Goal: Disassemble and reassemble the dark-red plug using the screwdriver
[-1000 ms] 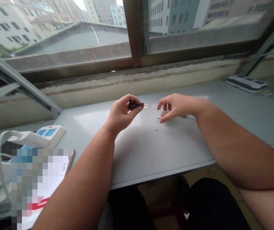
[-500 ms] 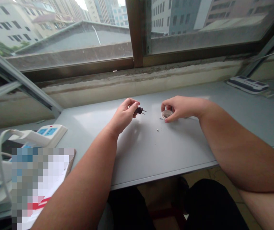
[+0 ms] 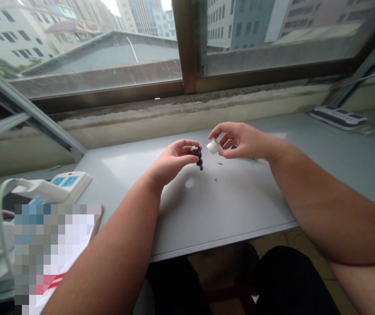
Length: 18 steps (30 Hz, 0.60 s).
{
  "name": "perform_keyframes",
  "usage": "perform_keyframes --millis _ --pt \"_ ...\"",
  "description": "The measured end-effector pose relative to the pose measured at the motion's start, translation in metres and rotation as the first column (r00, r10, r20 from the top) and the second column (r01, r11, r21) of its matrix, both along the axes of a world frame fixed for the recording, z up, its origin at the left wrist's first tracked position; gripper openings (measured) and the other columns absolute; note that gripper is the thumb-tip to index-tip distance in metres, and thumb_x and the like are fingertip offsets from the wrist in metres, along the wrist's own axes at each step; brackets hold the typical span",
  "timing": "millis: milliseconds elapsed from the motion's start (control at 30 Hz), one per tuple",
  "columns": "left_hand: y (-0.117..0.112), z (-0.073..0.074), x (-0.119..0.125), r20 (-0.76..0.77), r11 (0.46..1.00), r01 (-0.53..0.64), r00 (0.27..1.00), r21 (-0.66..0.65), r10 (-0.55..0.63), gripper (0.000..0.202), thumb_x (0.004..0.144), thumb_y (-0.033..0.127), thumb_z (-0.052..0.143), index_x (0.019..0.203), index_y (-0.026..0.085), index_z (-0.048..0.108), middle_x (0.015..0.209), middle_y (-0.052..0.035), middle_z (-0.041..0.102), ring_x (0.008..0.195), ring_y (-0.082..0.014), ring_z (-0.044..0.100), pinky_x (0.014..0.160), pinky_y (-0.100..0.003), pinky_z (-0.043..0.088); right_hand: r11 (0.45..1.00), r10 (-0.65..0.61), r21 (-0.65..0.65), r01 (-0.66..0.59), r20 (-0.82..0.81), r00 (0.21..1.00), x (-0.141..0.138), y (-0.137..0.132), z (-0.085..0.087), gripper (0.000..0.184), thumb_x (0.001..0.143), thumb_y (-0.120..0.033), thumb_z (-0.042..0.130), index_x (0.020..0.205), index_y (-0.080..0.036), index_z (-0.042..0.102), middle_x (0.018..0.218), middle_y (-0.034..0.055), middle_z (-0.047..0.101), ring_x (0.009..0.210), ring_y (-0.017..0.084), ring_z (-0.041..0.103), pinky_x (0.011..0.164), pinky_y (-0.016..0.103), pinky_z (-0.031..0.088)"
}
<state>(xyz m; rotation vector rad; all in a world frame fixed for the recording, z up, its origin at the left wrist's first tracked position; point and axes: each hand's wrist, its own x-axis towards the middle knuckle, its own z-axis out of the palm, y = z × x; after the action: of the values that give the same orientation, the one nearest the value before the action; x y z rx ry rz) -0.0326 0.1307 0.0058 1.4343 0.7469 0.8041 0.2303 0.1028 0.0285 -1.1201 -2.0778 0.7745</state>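
Between the thumb and fingers of my left hand [image 3: 181, 156] is a small black plug [image 3: 197, 155], its prongs pointing down toward the table and a pale greenish part showing on top. My right hand [image 3: 235, 139] pinches a white round plastic cap [image 3: 213, 146], tilted and raised above the table, a short gap to the right of the plug. A small dark metal piece [image 3: 220, 163] and a tiny screw-like piece [image 3: 215, 179] lie on the tabletop below. Something black and green [image 3: 234, 148] shows partly behind my right fingers; I cannot make out what it is.
On the grey table [image 3: 220, 210], a white power strip [image 3: 67, 181] with plugged-in adapters and cables stands at the left, beside a blurred-out flat item [image 3: 65, 245]. Another power strip [image 3: 338, 117] lies at the back right. A window [image 3: 108, 52] is behind the table.
My right hand has lifted the white cap from the table and tilted it toward the plug. My left hand has turned the plug so its prongs point down instead of right.
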Motion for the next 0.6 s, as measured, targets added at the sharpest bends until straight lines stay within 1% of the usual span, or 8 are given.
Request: perform_keyframes --millis 100,167,200,267,367,467,600 --pt "-0.001 0.002 0.001 0.028 0.999 -0.025 0.999 -0.046 0.026 0.045 0.073 0.015 0.081 0.117 0.014 0.071 0.106 -0.0089 0.074 0.092 -0.0168 0.068 0.09 -0.034 0.051 0.999 -0.026 0.045 0.021 0.107 0.994 0.002 0.001 -0.002 0.044 0.075 -0.017 0.075 0.118 -0.025 0.073 0.099 0.0037 0.074 0.083 0.019 0.067 0.067 0.029 0.055" --pt "-0.001 0.004 0.001 0.065 0.995 -0.034 0.997 -0.098 0.04 0.042 0.074 0.017 0.078 0.116 0.013 0.072 0.106 -0.0095 0.074 0.087 -0.0162 0.067 0.083 -0.033 0.051 0.998 -0.04 0.058 0.032 0.136 0.99 0.002 0.002 -0.003 0.045 0.075 -0.018 0.076 0.119 -0.025 0.073 0.091 0.0022 0.072 0.079 0.017 0.065 0.066 0.028 0.053" --pt "-0.002 0.004 0.002 0.081 0.992 -0.034 0.996 -0.123 0.044 0.041 0.075 0.019 0.077 0.116 0.013 0.072 0.106 -0.0101 0.074 0.085 -0.0161 0.067 0.08 -0.032 0.051 0.998 -0.035 0.053 0.029 0.117 0.992 0.001 0.001 -0.003 0.045 0.076 -0.019 0.076 0.12 -0.025 0.073 0.089 0.0016 0.071 0.078 0.017 0.065 0.065 0.028 0.053" --pt "-0.002 0.005 0.003 0.103 0.986 -0.029 0.994 -0.162 0.046 0.042 0.076 0.02 0.076 0.117 0.012 0.071 0.104 -0.0108 0.074 0.08 -0.0166 0.067 0.074 -0.032 0.05 0.999 -0.004 0.04 0.003 0.028 1.0 -0.002 0.0 -0.003 0.043 0.079 -0.024 0.079 0.121 -0.023 0.071 0.087 0.0013 0.071 0.077 0.017 0.066 0.065 0.028 0.053" --pt "-0.003 0.005 0.004 0.133 0.984 -0.009 0.991 -0.18 0.034 0.043 0.075 0.019 0.075 0.117 0.01 0.071 0.095 -0.01 0.073 0.079 -0.0184 0.068 0.073 -0.032 0.05 0.997 0.065 0.048 -0.06 -0.101 0.993 -0.01 -0.002 -0.002 0.041 0.081 -0.032 0.083 0.118 -0.02 0.069 0.088 0.0016 0.072 0.076 0.016 0.069 0.066 0.028 0.055" --pt "-0.002 0.005 0.004 0.152 0.985 0.021 0.988 -0.171 0.006 0.043 0.075 0.019 0.076 0.117 0.01 0.071 0.09 -0.0091 0.073 0.08 -0.0193 0.07 0.073 -0.032 0.05 0.995 0.09 0.064 -0.081 -0.144 0.986 -0.015 -0.002 -0.004 0.043 0.08 -0.035 0.085 0.117 -0.02 0.067 0.091 0.0026 0.073 0.078 0.016 0.071 0.066 0.028 0.057" --pt "-0.002 0.005 0.003 0.159 0.986 0.035 0.987 -0.166 -0.009 0.041 0.076 0.019 0.077 0.116 0.01 0.071 0.091 -0.0093 0.074 0.081 -0.0196 0.071 0.076 -0.033 0.051 0.997 0.076 0.035 -0.072 -0.152 0.985 -0.016 0.0 -0.009 0.044 0.08 -0.034 0.085 0.118 -0.02 0.066 0.095 0.0039 0.074 0.082 0.018 0.072 0.07 0.031 0.06"
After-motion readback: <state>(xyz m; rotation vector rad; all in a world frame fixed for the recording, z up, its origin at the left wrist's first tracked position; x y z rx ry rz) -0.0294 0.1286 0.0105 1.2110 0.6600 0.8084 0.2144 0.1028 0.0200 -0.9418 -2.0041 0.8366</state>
